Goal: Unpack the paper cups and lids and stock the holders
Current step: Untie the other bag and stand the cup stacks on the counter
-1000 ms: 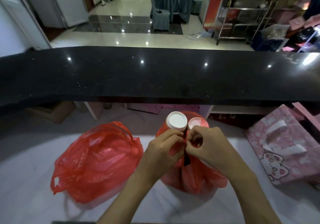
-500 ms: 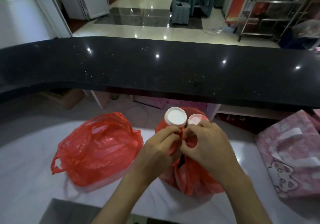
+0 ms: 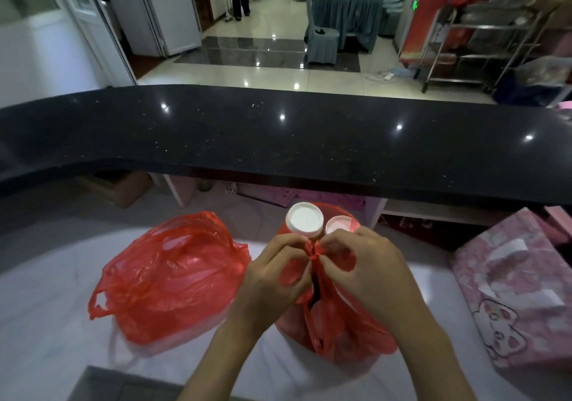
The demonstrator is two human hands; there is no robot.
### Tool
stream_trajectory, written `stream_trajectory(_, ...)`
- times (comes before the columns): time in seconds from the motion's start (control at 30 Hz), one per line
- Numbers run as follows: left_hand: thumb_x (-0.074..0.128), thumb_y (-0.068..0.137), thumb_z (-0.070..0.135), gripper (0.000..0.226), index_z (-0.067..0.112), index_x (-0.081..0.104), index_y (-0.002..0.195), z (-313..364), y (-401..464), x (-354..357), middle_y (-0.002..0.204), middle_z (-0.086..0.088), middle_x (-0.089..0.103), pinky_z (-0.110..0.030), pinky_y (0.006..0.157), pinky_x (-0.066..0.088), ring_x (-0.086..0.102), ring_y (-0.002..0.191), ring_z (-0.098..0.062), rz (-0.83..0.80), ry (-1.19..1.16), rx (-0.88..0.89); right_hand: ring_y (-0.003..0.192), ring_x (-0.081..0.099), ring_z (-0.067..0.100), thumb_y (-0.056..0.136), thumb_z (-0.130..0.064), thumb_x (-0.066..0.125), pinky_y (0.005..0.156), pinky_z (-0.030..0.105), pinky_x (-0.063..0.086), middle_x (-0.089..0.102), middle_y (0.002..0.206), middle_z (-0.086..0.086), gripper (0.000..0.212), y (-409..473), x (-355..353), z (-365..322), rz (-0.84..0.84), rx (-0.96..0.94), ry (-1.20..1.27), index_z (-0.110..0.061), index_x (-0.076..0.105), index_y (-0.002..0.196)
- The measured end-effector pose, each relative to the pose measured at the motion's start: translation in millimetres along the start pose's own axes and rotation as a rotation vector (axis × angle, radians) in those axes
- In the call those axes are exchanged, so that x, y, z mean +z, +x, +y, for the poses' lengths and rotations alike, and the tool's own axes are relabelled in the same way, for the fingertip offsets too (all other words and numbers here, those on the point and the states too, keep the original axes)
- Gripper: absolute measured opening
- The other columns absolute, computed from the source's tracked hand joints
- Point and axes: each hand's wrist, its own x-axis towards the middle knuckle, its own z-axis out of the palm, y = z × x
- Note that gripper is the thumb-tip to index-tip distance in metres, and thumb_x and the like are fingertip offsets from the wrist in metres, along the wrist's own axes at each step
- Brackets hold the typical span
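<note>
Both my hands pinch the bag's knot [image 3: 315, 253]

Left hand [image 3: 275, 280], right hand [image 3: 368, 276] — grips closed on it; second bag [image 3: 173, 280] near left, pink bag [image 3: 520, 295] right.

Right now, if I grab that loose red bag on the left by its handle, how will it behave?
The left red bag looks thin and crumpled, so it will probably sag and stretch floppily. Its slumped shape suggests light contents that may shift. Its open top could spill them if tipped.

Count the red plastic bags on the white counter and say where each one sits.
2. One red bag lies slumped to the left, untouched. The other red bag stands in the middle, its knot pinched by the left hand and right hand. Others may be hidden.
</note>
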Motion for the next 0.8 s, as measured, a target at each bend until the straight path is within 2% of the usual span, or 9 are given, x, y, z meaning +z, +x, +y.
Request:
stream_trajectory(0.1, 0.079, 0.086, -0.001, 0.007, 0.001, 0.073, 0.087, 1.0, -0.9, 0.1, 0.112, -0.008, 0.071, -0.025, 0.095, 0.054, 0.068, 0.111, -0.013, 0.005, -0.002, 0.0, 0.08, 0.064, 0.009, 0.081, -0.044, 0.074, 0.071, 0.027, 0.051, 0.064, 0.083, -0.017, 0.018, 1.1, 3.7, 0.3, -0.028, -0.014, 0.004, -0.044, 0.076, 0.099)
stream_trajectory(0.23, 0.08, 0.081, -0.006, 0.013, -0.001, 0.068, 0.083, 2.8, -1.6, 0.6, 0.112, -0.009, 0.07, -0.026, 0.093, 0.055, 0.068, 0.112, -0.014, 0.014, -0.031, -0.014, 0.078, 0.06, 0.002, 0.077, -0.038, 0.08, 0.07, 0.007, 0.037, 0.064, 0.082, -0.021, 0.014, 2.1, 4.8, -2.0, -0.06, -0.003, 0.001, -0.04, 0.077, 0.091)
stream_trajectory(0.33, 0.081, 0.081, -0.003, 0.015, 0.0, 0.071, 0.092, 2.6, -4.6, 2.9, 0.116, -0.007, 0.071, -0.028, 0.092, 0.057, 0.068, 0.115, -0.014, -0.02, -0.04, -0.021, 0.074, 0.051, -0.001, 0.074, -0.034, 0.08, 0.067, 0.003, 0.031, 0.057, 0.076, -0.022, 0.013, 4.0, 5.7, -4.4, -0.058, 0.007, -0.013, -0.037, 0.075, 0.086)
stream_trajectory(0.4, 0.081, 0.084, 0.003, 0.02, 0.001, 0.074, 0.102, 0.6, -5.8, 3.8, 0.121, -0.006, 0.072, -0.029, 0.096, 0.057, 0.068, 0.119, -0.014, -0.048, -0.003, -0.006, 0.074, 0.047, -0.001, 0.072, -0.033, 0.08, 0.067, 0.003, 0.03, 0.053, 0.076, -0.022, 0.015, 5.4, 6.3, -4.0, -0.055, 0.014, -0.023, -0.038, 0.074, 0.085)
stream_trajectory(0.47, 0.084, 0.083, 0.005, 0.02, 0.002, 0.076, 0.102, -0.4, -5.6, 4.2, 0.123, -0.006, 0.073, -0.029, 0.097, 0.057, 0.069, 0.119, -0.013, -0.045, 0.035, 0.01, 0.076, 0.047, -0.001, 0.071, -0.031, 0.081, 0.068, 0.004, 0.03, 0.05, 0.075, -0.025, 0.016, 5.0, 6.8, -3.1, -0.037, 0.009, -0.011, -0.037, 0.074, 0.083)
stream_trajectory(0.6, 0.084, 0.083, 0.001, 0.011, 0.001, 0.075, 0.089, 6.4, -1.0, 2.6, 0.118, -0.006, 0.075, -0.03, 0.092, 0.059, 0.071, 0.113, -0.012, -0.015, 0.037, 0.009, 0.078, 0.05, 0.002, 0.067, -0.026, 0.084, 0.068, 0.018, 0.038, 0.045, 0.07, -0.035, 0.019, 3.1, 6.2, -3.8, 0.014, -0.041, 0.027, -0.035, 0.072, 0.078)
stream_trajectory(0.7, 0.081, 0.086, -0.003, 0.013, 0.001, 0.07, 0.079, 9.5, -1.8, 2.0, 0.118, -0.007, 0.074, -0.036, 0.088, 0.061, 0.072, 0.111, -0.014, -0.013, 0.006, -0.024, 0.08, 0.055, 0.004, 0.069, -0.028, 0.083, 0.07, 0.024, 0.043, 0.049, 0.073, -0.031, 0.018, 2.4, 9.4, 0.2, 0.041, -0.043, 0.062, -0.035, 0.071, 0.08)
stream_trajectory(0.8, 0.08, 0.086, -0.004, 0.014, 0.0, 0.069, 0.078, 9.0, -1.9, 1.1, 0.119, -0.007, 0.073, -0.039, 0.087, 0.061, 0.072, 0.112, -0.015, -0.022, -0.014, -0.032, 0.081, 0.055, 0.003, 0.07, -0.028, 0.081, 0.073, 0.025, 0.045, 0.055, 0.079, -0.025, 0.017, 1.4, 14.5, 3.0, 0.065, -0.049, 0.096, -0.036, 0.07, 0.081)
